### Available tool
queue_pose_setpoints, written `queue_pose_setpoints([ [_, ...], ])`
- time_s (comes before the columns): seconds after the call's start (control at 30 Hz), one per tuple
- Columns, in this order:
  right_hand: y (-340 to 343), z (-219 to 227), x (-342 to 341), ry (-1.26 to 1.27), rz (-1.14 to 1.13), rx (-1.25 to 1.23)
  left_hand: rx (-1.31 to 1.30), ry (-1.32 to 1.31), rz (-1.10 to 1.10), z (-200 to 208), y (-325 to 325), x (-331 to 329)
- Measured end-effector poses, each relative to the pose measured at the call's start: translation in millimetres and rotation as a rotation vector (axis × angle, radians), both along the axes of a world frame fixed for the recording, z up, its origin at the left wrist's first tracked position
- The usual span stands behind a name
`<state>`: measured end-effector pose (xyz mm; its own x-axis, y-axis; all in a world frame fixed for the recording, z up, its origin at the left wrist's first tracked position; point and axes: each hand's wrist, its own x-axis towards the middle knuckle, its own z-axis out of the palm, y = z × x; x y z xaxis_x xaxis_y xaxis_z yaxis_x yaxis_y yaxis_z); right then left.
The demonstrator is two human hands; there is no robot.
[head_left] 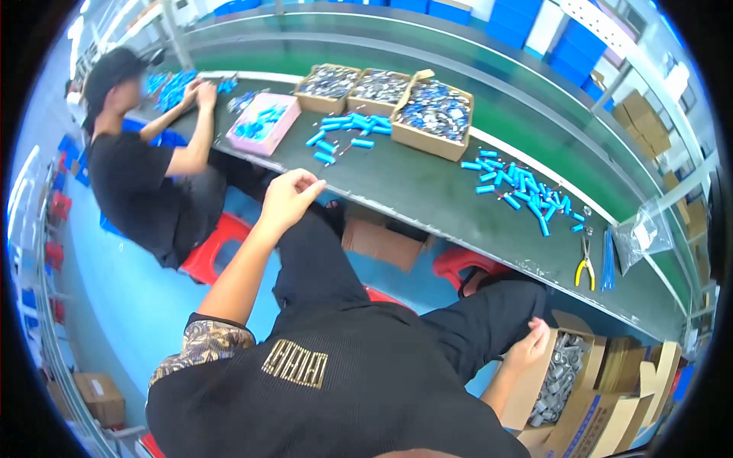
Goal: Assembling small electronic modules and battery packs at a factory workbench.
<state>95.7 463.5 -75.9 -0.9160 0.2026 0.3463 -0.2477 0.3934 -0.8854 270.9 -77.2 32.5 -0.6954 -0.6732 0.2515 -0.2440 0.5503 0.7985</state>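
My left hand (287, 200) is at the near edge of the dark green workbench (405, 187), thumb and fingers bent together in a pinch. Whatever they may hold is too small to see. Beyond it on the bench lie loose blue cylindrical cells with short wires (324, 149). Low on the right, my right hand (527, 349) is beside an open carton of grey metal parts (561, 374), its fingers curled and partly hidden; any object in them does not show. Farther right on the bench is a heap of blue wired cells (523, 187).
Cartons of small metal parts (434, 114) and a pink box of blue pieces (263, 126) stand along the bench. Yellow-handled pliers (585, 267), blue strips (608, 259) and a clear bag (643, 235) lie at right. A co-worker (145, 160) sits at left, handling blue pieces.
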Motion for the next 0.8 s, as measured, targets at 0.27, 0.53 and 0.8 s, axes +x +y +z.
queue_pose_setpoints([
  [0.27, -139.7, 141.7, -166.4, 0.252, 0.209, 0.022, 0.034, 0.021, -0.629, 15.8, 97.9, -138.0],
  [0.53, -125.7, 106.7, -320.0, -0.08, -0.099, 0.793, -0.133, 0.243, -1.096, -2.2, 131.5, -310.0],
  [0.8, -131.1, 100.9, -330.1, -0.234, -0.129, 0.975, -0.306, 0.523, -1.179, -23.5, 151.4, -341.5],
])
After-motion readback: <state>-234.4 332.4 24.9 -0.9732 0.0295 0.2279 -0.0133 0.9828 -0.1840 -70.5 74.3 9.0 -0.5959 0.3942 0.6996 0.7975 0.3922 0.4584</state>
